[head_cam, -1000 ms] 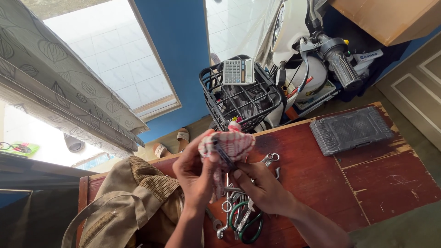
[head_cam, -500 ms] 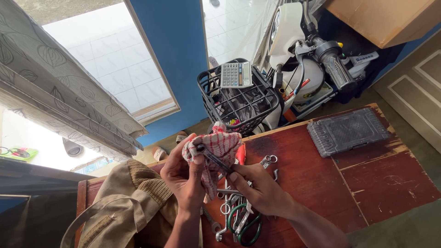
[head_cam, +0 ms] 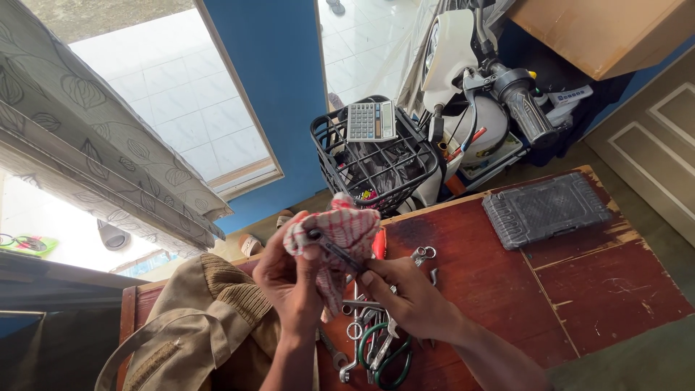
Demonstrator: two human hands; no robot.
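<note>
From the head camera, your left hand (head_cam: 289, 279) is bunched around a red-and-white checked rag (head_cam: 339, 239), fingers closed on the cloth and holding it up above the near edge of the dark red wooden table (head_cam: 579, 289). A slim metal wrench (head_cam: 334, 248) lies slantwise across the rag, its upper end pinned under your left thumb. Your right hand (head_cam: 409, 293) sits just beside the left, and its fingertips pinch the lower end of that wrench against the cloth, so both hands are clamped on the same two things. Directly below your hands, a loose heap of wrenches (head_cam: 369, 333) lies on the table, with a green loop of cable (head_cam: 387, 358) lying among them and a red-handled tool (head_cam: 379, 245) showing just behind the rag. Two small ring-ended tools (head_cam: 422, 255) lie a little to the right of the heap. Well apart, at the right of the table, a flat dark grey plastic case (head_cam: 546, 210) lies closed. At the left, a tan canvas bag (head_cam: 203, 326) slumps by your left forearm. Beyond the table's far edge stands a black wire basket (head_cam: 376, 163) with a grey calculator (head_cam: 371, 120) resting on its rim, and behind it the front of a white scooter (head_cam: 470, 65) with its handlebar grip.
</note>
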